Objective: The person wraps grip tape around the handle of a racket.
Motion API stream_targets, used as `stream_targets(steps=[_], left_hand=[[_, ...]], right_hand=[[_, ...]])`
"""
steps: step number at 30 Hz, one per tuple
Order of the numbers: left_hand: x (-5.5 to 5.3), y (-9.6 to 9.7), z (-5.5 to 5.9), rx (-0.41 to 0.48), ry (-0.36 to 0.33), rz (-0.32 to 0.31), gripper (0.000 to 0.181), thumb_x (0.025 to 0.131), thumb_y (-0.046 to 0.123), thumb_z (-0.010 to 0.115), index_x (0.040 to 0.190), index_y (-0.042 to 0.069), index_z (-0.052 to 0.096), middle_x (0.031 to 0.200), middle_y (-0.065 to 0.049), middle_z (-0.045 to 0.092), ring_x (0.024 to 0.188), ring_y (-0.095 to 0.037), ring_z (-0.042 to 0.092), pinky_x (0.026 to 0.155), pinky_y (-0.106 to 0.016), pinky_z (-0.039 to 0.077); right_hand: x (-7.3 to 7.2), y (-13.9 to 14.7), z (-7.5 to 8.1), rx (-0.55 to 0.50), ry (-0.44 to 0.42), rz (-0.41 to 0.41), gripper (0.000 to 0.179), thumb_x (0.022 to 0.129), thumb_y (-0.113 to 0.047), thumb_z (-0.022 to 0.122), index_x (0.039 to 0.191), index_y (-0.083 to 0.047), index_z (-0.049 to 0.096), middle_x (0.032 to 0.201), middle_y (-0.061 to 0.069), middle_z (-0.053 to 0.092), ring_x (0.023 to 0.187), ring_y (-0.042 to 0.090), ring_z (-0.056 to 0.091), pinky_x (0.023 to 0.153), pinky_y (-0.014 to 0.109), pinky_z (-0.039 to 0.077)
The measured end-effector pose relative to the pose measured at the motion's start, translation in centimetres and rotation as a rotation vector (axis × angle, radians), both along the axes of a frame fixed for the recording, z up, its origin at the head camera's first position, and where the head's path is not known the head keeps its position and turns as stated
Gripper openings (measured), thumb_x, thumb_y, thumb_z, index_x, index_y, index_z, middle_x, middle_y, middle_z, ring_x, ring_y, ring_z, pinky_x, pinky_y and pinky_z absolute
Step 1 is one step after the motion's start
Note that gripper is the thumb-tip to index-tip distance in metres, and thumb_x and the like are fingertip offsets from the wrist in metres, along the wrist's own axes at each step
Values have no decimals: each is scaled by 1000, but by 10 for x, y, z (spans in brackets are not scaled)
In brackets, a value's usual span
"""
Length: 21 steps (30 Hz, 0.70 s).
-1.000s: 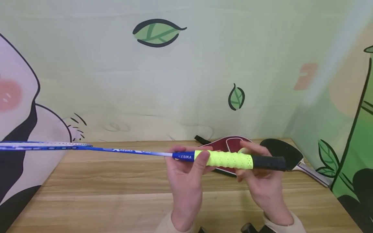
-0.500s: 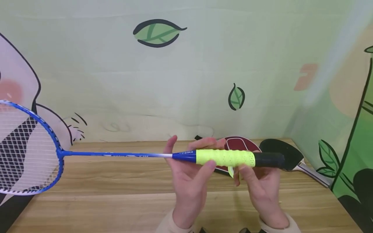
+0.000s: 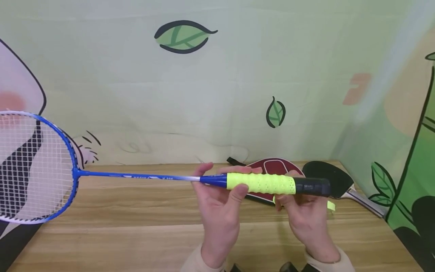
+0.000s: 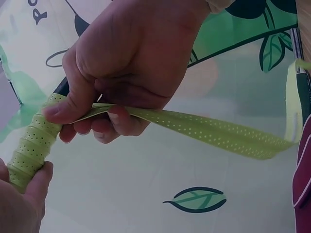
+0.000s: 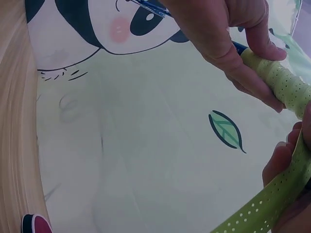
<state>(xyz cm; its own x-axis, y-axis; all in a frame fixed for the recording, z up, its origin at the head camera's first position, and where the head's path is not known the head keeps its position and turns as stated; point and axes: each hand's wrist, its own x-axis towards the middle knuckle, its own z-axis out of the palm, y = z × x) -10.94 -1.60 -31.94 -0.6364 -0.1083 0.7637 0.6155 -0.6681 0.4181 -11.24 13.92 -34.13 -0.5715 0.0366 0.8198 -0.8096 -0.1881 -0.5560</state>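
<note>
A blue badminton racket (image 3: 142,176) is held level, its strung head cut off at the left edge of the head view. Perforated yellow-green grip tape (image 3: 261,183) wraps most of the handle, leaving the black butt end (image 3: 312,186) bare. My left hand (image 3: 219,219) grips the handle near the blue cone, thumb on the wrapped tape. Beside the butt, my right hand (image 3: 310,224) pinches the tape where it leaves the handle, as the left wrist view shows. From there the loose tape tail (image 4: 214,131) trails off and folds at its far part.
Behind the hands, a red cover (image 3: 289,166) with a black strap lies on the wooden table (image 3: 136,241). A black-faced table tennis paddle (image 3: 327,175) rests at the right. Printed cloth backdrop (image 3: 217,94) rises behind the table. Dark objects (image 3: 289,266) show at the bottom edge.
The racket has turned about its length, so its head swung from edge-on to face-on. The right hand shifted its hold around the handle, and a tape tail now shows beyond it.
</note>
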Motion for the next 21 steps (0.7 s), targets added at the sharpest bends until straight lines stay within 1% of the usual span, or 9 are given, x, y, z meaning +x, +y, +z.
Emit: stream_targets(steps=[2, 5, 8, 11, 13, 15, 16, 18, 21], left_hand=[[0, 0, 0, -5, -6, 4, 52, 94, -8, 55, 130, 8, 22, 110, -18, 64, 102, -38, 66, 90, -41, 55], [1, -1, 0, 0, -42, 18, 52, 93, -7, 58, 128, 8, 23, 109, -19, 64, 100, -39, 67, 88, -43, 56], [3, -1, 1, 13, -131, 32, 53, 91, -6, 62, 126, 8, 24, 108, -21, 65, 97, -38, 68, 83, -45, 58], [5, -1, 2, 5, -241, 64, 54, 89, -3, 67, 123, 9, 27, 105, -19, 65, 94, -33, 69, 75, -45, 59], [6, -1, 2, -3, -296, 85, 54, 87, -2, 69, 121, 8, 29, 103, -16, 64, 92, -29, 69, 70, -43, 60], [5, 0, 2, -12, -321, 108, 53, 86, 2, 72, 120, 9, 31, 100, -11, 63, 89, -22, 68, 69, -36, 61], [5, 0, 2, -10, -314, 105, 53, 86, 2, 72, 119, 10, 32, 100, -9, 63, 90, -21, 67, 71, -33, 61], [4, 1, 2, -3, -250, 62, 53, 87, 0, 70, 120, 11, 31, 103, -11, 65, 93, -24, 67, 79, -34, 59], [2, 3, 2, 6, -99, -46, 54, 90, -9, 62, 125, 12, 27, 113, -17, 64, 104, -33, 64, 95, -43, 53]], right_hand=[[-1, 0, 0, -3, 1, 2, 14, 88, 1, 68, 91, 10, 59, 77, 7, 58, 56, 17, 54, 49, 25, 48], [1, -1, -1, -6, 2, -24, 17, 86, 1, 70, 97, 11, 61, 79, 6, 63, 55, 16, 55, 49, 24, 49], [1, -1, 0, -30, -10, 4, 40, 84, 1, 73, 118, 14, 56, 93, 9, 64, 60, 16, 58, 50, 23, 52], [2, 0, 0, -51, -9, 64, 50, 84, -2, 73, 125, 15, 51, 102, 13, 61, 62, 16, 59, 50, 24, 52], [3, 1, 1, -63, 8, 87, 48, 85, -2, 72, 124, 16, 51, 99, 12, 59, 60, 17, 58, 51, 24, 52], [4, 0, 1, -74, 39, 92, 35, 86, 2, 70, 114, 18, 55, 99, 13, 60, 59, 18, 59, 52, 25, 52], [5, 0, 1, -84, 49, 91, 29, 87, 4, 69, 110, 17, 56, 98, 14, 60, 59, 19, 58, 52, 25, 52], [5, -1, 2, -116, 60, 91, 22, 87, 8, 66, 105, 17, 56, 95, 13, 60, 59, 19, 58, 50, 25, 51], [5, -1, 3, -171, 38, 80, 15, 88, 8, 65, 100, 15, 57, 89, 13, 60, 57, 19, 57, 45, 26, 49]])
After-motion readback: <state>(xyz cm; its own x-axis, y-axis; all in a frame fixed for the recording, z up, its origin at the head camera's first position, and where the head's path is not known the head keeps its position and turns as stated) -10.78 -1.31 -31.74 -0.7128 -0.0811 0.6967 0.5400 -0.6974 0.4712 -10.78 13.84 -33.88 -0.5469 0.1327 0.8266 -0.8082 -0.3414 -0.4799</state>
